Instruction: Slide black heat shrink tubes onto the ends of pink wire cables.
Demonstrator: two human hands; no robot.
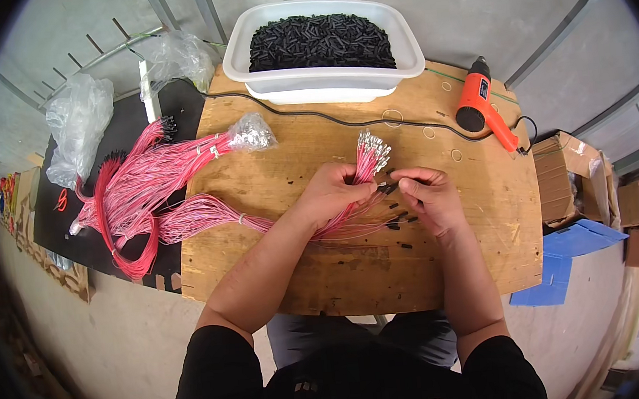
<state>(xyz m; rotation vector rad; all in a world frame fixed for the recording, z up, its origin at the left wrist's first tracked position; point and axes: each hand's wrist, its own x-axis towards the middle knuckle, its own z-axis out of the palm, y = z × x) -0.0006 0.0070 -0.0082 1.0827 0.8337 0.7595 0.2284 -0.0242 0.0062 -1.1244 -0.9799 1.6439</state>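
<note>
Two hands at work mid-surface [326, 275]: left hand [334, 190] closed around a bundle of pink wires [365, 161], metal-tipped ends fanned upward; right hand [429, 197] just beside, fingers [408, 184] pinched on a small black sleeve [388, 189]. More black sleeves [401, 223] loose by the right hand. Beyond, white tub of black sleeves [324, 74], orange heat gun [482, 102] to the right, further pink wire bundles [151, 184] to the left.

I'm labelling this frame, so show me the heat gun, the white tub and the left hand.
heat gun [475, 97]: head view, on its orange body.
white tub [409, 55]: head view, on its right rim.
left hand [332, 192]: head view, back of the hand.
</note>
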